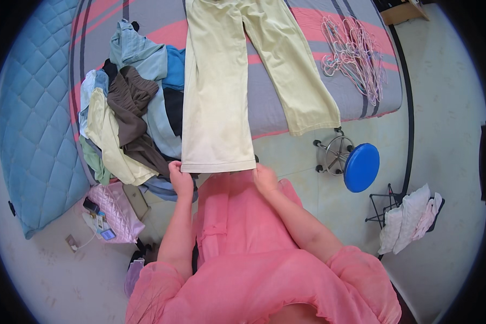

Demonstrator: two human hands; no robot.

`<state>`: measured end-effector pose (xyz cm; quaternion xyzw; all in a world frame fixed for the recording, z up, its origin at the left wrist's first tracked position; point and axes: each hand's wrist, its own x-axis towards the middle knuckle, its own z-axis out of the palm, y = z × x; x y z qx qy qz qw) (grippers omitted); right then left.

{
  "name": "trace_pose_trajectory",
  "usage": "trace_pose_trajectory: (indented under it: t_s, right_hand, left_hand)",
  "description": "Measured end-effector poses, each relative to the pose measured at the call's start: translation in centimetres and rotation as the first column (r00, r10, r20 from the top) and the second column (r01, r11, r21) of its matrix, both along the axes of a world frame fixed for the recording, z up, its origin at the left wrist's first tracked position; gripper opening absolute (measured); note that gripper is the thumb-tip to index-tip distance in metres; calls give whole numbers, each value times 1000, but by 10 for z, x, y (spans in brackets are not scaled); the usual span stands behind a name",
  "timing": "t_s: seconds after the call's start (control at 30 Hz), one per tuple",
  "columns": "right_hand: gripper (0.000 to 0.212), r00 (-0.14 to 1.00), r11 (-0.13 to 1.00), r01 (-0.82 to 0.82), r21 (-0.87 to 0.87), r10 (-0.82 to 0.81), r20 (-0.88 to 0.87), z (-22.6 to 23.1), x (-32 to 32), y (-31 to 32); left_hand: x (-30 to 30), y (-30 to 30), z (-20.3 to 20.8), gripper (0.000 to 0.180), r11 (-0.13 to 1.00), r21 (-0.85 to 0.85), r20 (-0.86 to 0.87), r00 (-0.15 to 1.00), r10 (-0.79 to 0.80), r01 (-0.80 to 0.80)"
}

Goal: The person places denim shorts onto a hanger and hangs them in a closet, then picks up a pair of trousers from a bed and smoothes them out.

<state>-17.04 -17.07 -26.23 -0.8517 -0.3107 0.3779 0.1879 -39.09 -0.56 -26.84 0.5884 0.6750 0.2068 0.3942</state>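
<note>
Pale yellow-green trousers [217, 108] lie stretched out over the near edge of the bed, waist at the far side and legs toward me. The hem of the left-lying leg is pulled taut between my hands, just past the mattress edge. My left hand [181, 181] pinches its left corner. At the right corner, my right hand [265, 180] grips the same hem. The other trouser leg [313, 110] rests loose on the bed, its hem over the edge. Beside the trousers on the left is a heap of crumpled clothes [132, 113] in brown, blue, cream and black.
A bundle of wire hangers [356, 59] lies on the striped bed [278, 110] at the right. Below stands a wheeled stool with a blue seat [362, 168]. White cloths [410, 221] hang on a folding rack. A blue quilted headboard [38, 129] and pink quilted nightstand cover [119, 210] are left.
</note>
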Motion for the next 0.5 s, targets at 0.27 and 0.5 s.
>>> trace_pose_trajectory:
  t_s: [0.27,0.5]
  right_hand:
    - [27,972,942,-201,-268,158,-173,-58,7,-31]
    - [26,979,964,-36,-264,-19,-204,-82,50,0]
  left_hand:
    - [-1,51,-32,15,914,-158,-450,797,-403,373]
    - [81,114,-41,18,853,59,-469,769,-435,519]
